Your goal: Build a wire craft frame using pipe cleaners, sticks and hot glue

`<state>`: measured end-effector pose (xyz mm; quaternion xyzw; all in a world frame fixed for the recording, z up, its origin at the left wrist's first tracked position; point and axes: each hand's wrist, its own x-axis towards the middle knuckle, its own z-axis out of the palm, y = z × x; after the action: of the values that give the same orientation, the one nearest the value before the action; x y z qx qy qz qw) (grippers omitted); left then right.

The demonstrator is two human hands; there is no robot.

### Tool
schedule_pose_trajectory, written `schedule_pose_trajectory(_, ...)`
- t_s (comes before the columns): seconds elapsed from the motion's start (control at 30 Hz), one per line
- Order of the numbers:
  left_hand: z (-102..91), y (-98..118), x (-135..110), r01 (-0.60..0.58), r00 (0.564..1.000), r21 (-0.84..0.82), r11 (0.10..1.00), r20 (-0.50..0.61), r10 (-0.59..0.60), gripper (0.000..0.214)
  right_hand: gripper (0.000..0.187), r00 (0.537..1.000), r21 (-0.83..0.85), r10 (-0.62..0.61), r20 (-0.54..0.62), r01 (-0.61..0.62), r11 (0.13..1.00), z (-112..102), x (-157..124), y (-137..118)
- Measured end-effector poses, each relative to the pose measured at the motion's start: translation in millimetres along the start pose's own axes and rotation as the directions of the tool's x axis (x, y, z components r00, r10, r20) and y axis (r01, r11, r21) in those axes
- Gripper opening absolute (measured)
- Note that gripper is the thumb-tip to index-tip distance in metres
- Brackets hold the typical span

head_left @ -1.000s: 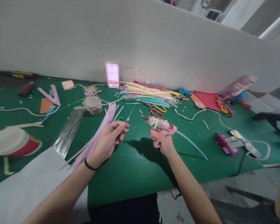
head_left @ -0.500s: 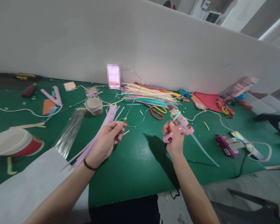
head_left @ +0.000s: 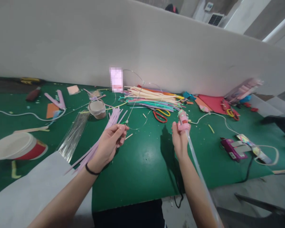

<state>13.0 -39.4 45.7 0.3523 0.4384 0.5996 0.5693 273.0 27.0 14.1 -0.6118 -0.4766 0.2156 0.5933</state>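
Observation:
My left hand (head_left: 111,139) pinches a thin wire frame (head_left: 136,102) between thumb and fingers; its loops rise away toward the wall. A bit of green shows at the joint by my fingertips. In my right hand (head_left: 180,139) is a pink hot glue gun (head_left: 184,122), held above the table with its nozzle turned away from me. A long clear glue stick (head_left: 197,158) sticks out of its back end, over my right forearm. Lilac pipe cleaners (head_left: 114,117) lie beside and under my left hand. Red-and-yellow scissors (head_left: 160,116) rest between the hands, farther back.
A heap of coloured pipe cleaners (head_left: 154,96) lies by the wall, near a lit phone (head_left: 116,79). At left are a paper tub (head_left: 11,147), a small cup (head_left: 97,109) and a bundle of silvery wires (head_left: 73,136). A purple box (head_left: 231,148) and cables sit at right.
My right hand has turned the glue gun, so its nozzle points away and the glue stick now trails back toward me. My left hand keeps its pinch on the wire frame almost unmoved.

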Motion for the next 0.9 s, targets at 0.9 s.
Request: schedule_pose_trajectory(0.9, 3.5, -2, -1, -0.070, 0.997, 0.199, 0.978, -0.019, 0.075, 0.024, 0.020, 0.789, 0.163, -0.174, 0.590, 0.095, 0.982, 8, -59, -41)
